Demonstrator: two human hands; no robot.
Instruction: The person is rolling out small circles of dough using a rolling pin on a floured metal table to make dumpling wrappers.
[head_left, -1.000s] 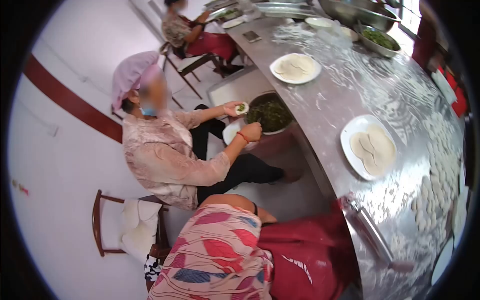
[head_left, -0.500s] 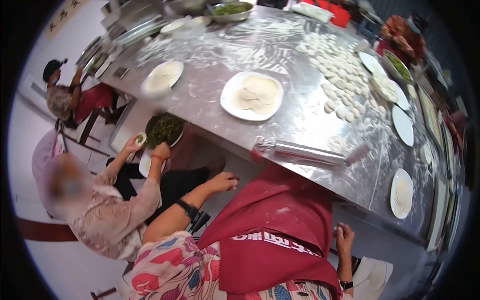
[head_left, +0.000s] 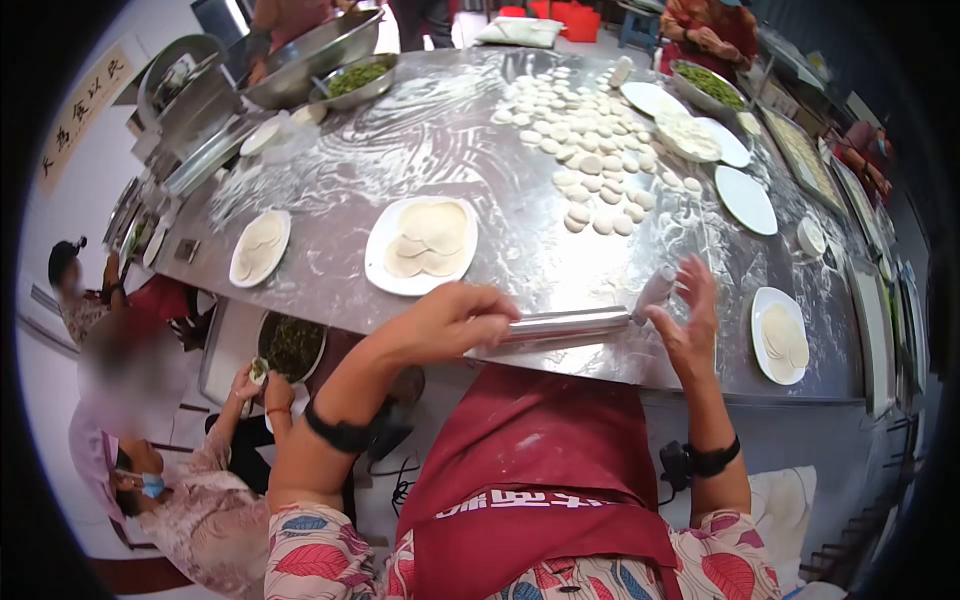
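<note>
A metal rolling pin (head_left: 565, 327) lies along the near edge of the steel table. My left hand (head_left: 462, 318) hovers at its left end, fingers loosely bent and thumb apart, hiding the handle there. Beside the pale right handle, my right hand (head_left: 690, 318) is raised open, its fingers spread and the thumb close to the handle. Just beyond my left hand sits a white plate (head_left: 375, 262) stacked with round dough wrappers (head_left: 430, 240). Another white plate (head_left: 762, 352) with wrappers stands to the right of my right hand.
Many small dough pieces (head_left: 592, 165) cover the floured table (head_left: 330, 195) further back. Bowls of green filling (head_left: 358, 78) stand at the far side. At left, a seated person (head_left: 190, 475) holds a filled wrapper. Other people sit or stand around the table.
Both my hands have risen from beside my body to the table edge, at the two ends of the rolling pin. The view has shifted, with the table now squarer ahead.
</note>
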